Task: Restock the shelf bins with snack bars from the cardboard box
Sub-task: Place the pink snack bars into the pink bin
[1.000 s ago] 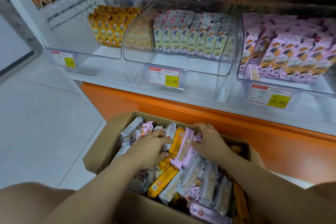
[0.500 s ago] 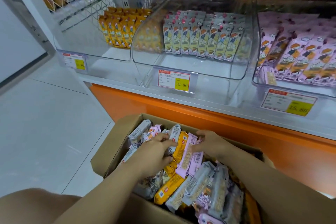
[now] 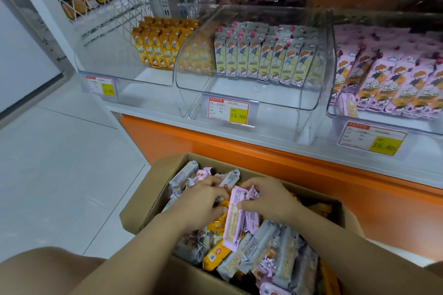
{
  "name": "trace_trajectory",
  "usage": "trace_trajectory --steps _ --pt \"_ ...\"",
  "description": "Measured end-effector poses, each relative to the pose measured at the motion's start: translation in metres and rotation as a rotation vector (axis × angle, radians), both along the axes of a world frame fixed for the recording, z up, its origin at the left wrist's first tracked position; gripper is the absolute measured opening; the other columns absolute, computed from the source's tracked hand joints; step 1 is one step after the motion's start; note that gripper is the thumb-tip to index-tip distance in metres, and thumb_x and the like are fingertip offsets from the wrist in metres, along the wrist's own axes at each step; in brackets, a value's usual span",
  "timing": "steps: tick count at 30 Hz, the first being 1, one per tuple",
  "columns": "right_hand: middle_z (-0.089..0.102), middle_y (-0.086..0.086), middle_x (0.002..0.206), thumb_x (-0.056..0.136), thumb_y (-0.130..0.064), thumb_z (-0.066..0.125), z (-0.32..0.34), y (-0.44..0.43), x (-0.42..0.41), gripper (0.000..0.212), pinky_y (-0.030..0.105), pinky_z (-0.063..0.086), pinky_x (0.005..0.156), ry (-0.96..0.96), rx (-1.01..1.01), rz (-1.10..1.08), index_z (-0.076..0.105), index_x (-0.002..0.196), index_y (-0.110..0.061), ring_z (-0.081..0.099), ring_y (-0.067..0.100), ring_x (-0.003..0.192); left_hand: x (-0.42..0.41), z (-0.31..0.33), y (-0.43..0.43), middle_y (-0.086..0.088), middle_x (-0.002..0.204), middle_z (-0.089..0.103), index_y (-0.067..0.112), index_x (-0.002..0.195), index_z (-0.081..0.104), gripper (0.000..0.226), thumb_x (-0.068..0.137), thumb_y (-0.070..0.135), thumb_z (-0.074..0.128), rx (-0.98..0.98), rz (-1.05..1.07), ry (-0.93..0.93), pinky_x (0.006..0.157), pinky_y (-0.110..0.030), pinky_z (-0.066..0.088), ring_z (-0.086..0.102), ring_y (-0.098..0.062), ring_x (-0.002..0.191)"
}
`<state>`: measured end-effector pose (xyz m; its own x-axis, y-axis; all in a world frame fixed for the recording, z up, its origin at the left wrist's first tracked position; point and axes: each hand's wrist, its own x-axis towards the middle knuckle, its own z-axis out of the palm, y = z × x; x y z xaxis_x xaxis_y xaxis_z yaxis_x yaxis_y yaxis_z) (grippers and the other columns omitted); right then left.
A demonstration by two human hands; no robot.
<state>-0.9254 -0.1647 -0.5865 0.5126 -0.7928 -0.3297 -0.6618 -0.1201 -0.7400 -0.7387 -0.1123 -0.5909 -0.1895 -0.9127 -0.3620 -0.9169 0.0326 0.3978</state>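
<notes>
My left hand [image 3: 201,201] covers whatever its curled fingers touch, so I cannot tell if they grip anything. My right hand [image 3: 271,199] pinches pink bars [image 3: 236,219] between thumb and fingers, down in the cardboard box [image 3: 141,201] (its near edge runs out of frame). Beyond it stand clear bins: yellow bars [image 3: 160,48] far left, grey bars [image 3: 263,60] in the middle, and the pink bin [image 3: 395,84] cut off at right.

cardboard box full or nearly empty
Full. The cardboard box is heaped to about its rim with mixed snack bars; the right hand pinches a pink bar on top, and the left hand rests among them.
</notes>
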Motion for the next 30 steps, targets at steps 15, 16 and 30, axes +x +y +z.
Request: trace_trajectory --steps 15,16,30 --pt "0.053 -0.028 0.051 0.076 -0.023 0.077 0.154 0.021 -0.068 0.025 0.007 0.037 0.051 -0.231 -0.361 -0.211 0.061 0.094 -0.027 0.051 -0.010 0.058 -0.076 0.137 0.006 0.016 0.100 0.061 0.035 0.109 0.058 0.042 0.072 0.036 0.079 -0.437 0.145 0.580 0.074 -0.023 0.049 0.057 0.000 0.080" --pt "0.047 -0.030 0.042 0.077 -0.021 0.077 0.164 0.022 -0.075 0.025 0.006 0.035 0.047 -0.263 -0.360 -0.218 0.061 0.096 -0.024 0.048 -0.013 0.050 -0.081 0.147 0.003 0.017 0.098 0.062 0.033 0.109 0.059 0.043 0.072 0.035 0.079 -0.464 0.134 0.581 0.072 -0.024 0.048 0.057 -0.001 0.078" --pt "0.068 0.008 0.087 0.077 -0.016 0.076 0.240 0.014 -0.155 0.015 0.033 0.051 0.064 -0.514 -0.549 -0.447 0.063 0.083 -0.019 0.059 0.018 0.053 -0.126 0.219 -0.033 0.004 0.109 0.056 0.047 0.122 0.046 0.052 0.096 0.001 0.047 -0.210 0.131 1.250 0.084 -0.050 0.055 0.061 -0.009 0.091"
